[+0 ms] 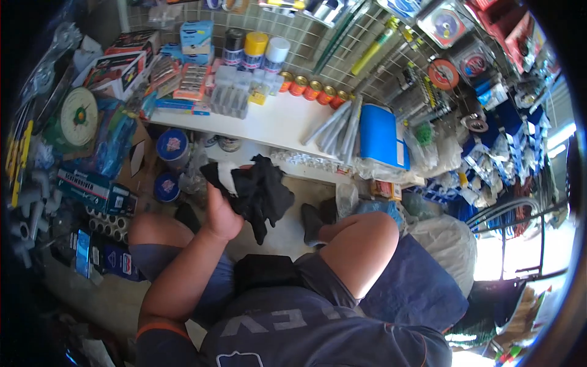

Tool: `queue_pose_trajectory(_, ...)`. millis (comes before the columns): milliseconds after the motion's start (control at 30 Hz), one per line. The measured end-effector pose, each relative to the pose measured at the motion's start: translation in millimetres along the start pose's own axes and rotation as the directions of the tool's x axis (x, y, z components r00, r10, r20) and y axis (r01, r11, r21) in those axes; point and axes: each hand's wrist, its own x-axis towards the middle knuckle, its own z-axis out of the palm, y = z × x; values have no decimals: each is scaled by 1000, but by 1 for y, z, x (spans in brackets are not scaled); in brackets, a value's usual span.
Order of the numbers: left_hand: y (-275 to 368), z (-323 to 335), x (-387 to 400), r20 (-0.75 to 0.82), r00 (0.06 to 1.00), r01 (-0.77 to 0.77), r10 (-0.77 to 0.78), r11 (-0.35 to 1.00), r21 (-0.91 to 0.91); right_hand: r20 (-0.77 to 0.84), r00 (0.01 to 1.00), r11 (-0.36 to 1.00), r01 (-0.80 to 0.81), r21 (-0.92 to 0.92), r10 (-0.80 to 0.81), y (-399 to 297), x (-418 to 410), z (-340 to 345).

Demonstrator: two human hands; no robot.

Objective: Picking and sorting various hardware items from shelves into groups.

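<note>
My left hand (222,213) is raised over the gap between my knees, with a crumpled black cloth (266,192) in its grip. A white patch or strip (225,178) shows on the cloth's left side, next to the thumb. Most of my fingers are hidden behind the fabric, and its loose ends hang down to the right. My right hand is out of view. Beyond the cloth runs a white shelf (279,119), with several grey tubes (335,128) and a blue folder (378,135) lying on its right part.
Three spray cans (255,50), several small orange cans (312,89) and clear plastic boxes (229,94) stand on the shelf. At left are a green dial scale (79,117), a screwdriver box (85,188) and blue-lidded tubs (173,143). Packaged goods hang from a wire grid (316,27).
</note>
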Motion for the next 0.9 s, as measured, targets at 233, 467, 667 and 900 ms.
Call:
queue_pose_trajectory(233, 0, -10, -8, 13, 998, 65, -66, 996, 56, -168, 937, 951, 310, -11, -307, -77, 69, -2)
queue_pose_trajectory(467, -13, 42, 35, 221, 975, -104, 21, 922, 372, -179, 592, 589, 804, 75, -786, -287, 64, 26)
queue_pose_trajectory(667, -20, 105, 77, 480, 863, -314, -155, 578, 753, 414, 212, 364, 870, 332, -885, -391, 38, 190)
queue_pose_trajectory(900, 60, 113, 125, 284, 888, -185, -361, 284, 941, 286, 573, 504, 265, 822, -768, -389, 119, 213)
